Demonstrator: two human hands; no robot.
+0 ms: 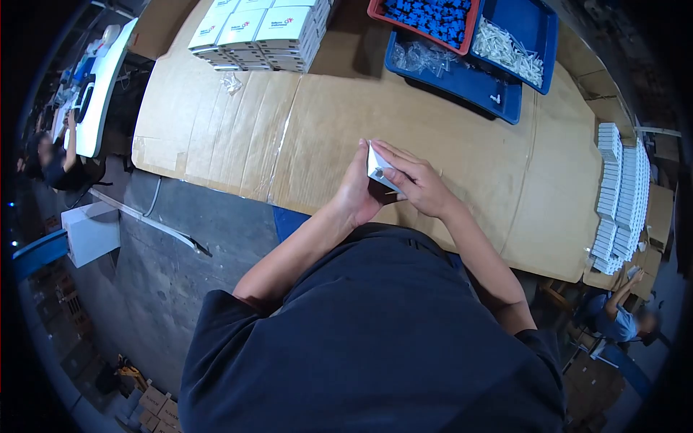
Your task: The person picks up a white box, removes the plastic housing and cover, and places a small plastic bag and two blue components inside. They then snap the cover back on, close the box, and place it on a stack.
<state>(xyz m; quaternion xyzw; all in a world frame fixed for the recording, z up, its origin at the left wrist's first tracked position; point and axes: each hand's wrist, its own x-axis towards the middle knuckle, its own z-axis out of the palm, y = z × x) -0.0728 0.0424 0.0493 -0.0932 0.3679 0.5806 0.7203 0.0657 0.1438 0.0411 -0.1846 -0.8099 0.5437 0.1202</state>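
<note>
A small white box (376, 164) is held up in front of my body, above the near edge of the cardboard-covered table (216, 137). My left hand (356, 189) is closed along its left side, palm inward. From the right, my right hand (422, 184) wraps over it, thumb pressed on the face towards me. A dark round spot shows near the thumb. Fingers cover most of the box, so its far side and any contents are hidden.
Stacked white printed boxes (256, 29) stand at the back left, near a crumpled clear plastic piece (231, 83). Back right are a red bin (468, 45) of blue parts and blue trays (514, 108) with white and clear pieces. White stacks (617, 195) line the right; people sit both sides.
</note>
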